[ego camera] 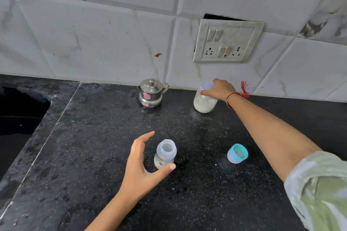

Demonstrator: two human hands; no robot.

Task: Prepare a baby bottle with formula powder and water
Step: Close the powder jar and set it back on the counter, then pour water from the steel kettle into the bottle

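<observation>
An uncapped baby bottle [165, 154] stands upright on the black countertop [93, 155], near the front centre. My left hand [144, 165] curves around its left side, fingers spread, thumb by its base; I cannot tell if it touches. The bottle's blue cap with teat [237, 153] rests on the counter to the right. At the back right, a jar of white formula powder [204, 103] stands near the wall. My right hand [219, 89] grips the jar's neck, beside a pale lid or scoop [207, 86] at its top.
A small steel lidded pot [151, 93] stands at the back centre by the tiled wall. A switch and socket plate [228, 41] is on the wall above the jar. A dark sink recess [18, 110] lies at the left edge.
</observation>
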